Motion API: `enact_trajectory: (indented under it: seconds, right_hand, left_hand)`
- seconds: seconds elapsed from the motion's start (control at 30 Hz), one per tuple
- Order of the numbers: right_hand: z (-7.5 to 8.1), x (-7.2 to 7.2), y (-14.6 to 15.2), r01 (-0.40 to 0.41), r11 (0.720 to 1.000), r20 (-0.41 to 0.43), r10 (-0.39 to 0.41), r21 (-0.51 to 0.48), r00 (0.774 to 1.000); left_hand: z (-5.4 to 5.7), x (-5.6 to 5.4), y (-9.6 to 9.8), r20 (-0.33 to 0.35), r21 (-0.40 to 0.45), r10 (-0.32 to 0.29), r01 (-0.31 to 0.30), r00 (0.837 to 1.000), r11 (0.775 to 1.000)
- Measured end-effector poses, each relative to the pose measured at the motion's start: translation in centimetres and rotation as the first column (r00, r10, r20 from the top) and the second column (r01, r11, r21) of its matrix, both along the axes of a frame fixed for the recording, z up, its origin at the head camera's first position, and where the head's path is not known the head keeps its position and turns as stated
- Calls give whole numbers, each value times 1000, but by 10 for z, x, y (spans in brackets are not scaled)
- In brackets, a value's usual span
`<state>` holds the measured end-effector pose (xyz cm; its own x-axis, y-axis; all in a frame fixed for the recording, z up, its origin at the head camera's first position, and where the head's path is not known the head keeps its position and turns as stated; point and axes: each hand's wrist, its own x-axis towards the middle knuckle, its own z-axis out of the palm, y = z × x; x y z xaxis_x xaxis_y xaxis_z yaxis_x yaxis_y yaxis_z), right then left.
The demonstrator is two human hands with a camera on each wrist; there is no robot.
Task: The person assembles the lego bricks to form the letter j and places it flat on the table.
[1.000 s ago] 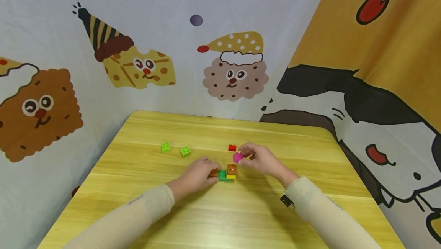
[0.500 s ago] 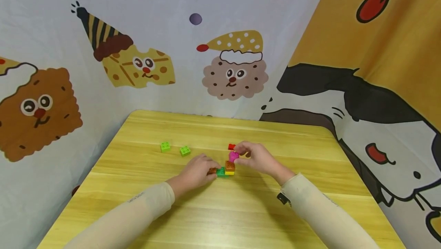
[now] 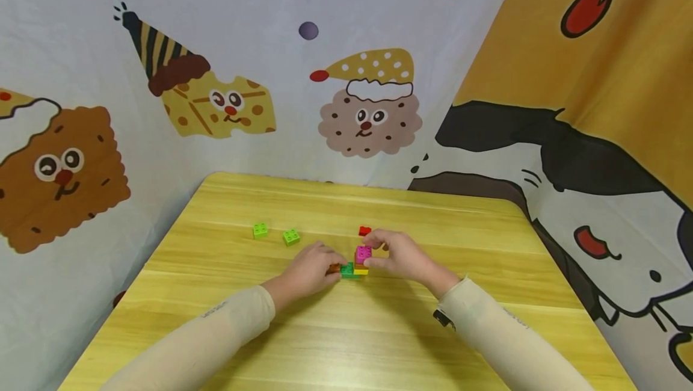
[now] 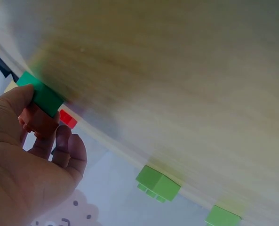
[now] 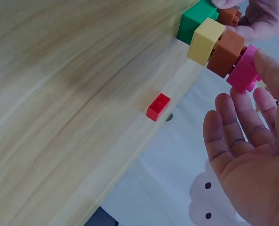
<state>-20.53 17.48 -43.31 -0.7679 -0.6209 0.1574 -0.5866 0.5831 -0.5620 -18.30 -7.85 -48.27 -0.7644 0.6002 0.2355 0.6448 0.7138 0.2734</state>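
A toy brick build stands on the table, with a long green brick point(image 3: 348, 272) as its base. On its left end sits a brown brick point(image 4: 38, 121); its right end carries a yellow brick point(image 5: 206, 41), a second brown brick point(image 5: 227, 52) and a pink brick point(image 3: 364, 254) on top. My left hand point(image 3: 306, 272) grips the left end, its thumb against the green brick and its fingers about the brown one. With thumb and fingertips, my right hand point(image 3: 406, 257) pinches the pink brick, which looks slightly apart from the brown brick below in the right wrist view.
Behind the build lies a small red brick point(image 3: 365, 231). Two lime green bricks, one nearer point(image 3: 291, 237) and one farther left point(image 3: 260, 230), lie on the wooden table point(image 3: 335, 343). A patterned cloth point(image 3: 271, 6) hangs behind the table's far edge.
My right hand has carried the pink brick left and down, from beside the stack onto the top of the brown brick. My left hand has kept its grip on the build, which shifted slightly.
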Motion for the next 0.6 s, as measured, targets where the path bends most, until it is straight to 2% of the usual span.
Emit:
enact_trajectory:
  seconds: [0.1, 0.17, 0.27, 0.37, 0.5, 0.6]
  right_hand:
    - [-3, 2, 0, 20, 998, 55, -17, -51, 998]
    - [-6, 3, 1, 53, 994, 133, -39, -99, 990]
    - [-14, 5, 2, 105, 979, 289, -51, -174, 956]
    - [-22, 5, 2, 129, 966, 386, -33, -224, 922]
    - [-26, 5, 1, 153, 955, 417, -34, -255, 908]
    - [-27, 6, 0, 188, 943, 459, -44, -274, 887]
  left_hand:
    - [-1, 0, 0, -9, 5, -7, 7, 1000, 1000]
    - [-1, 0, 0, -12, 6, -9, 9, 1000, 1000]
    - [-1, 1, 1, -7, 7, -5, 6, 1000, 1000]
    - [-1, 1, 0, 6, 2, 3, -3, 1000, 1000]
    - [0, 1, 0, 10, 5, 4, -4, 1000, 1000]
    - [1, 1, 0, 5, 8, 0, 0, 1000, 1000]
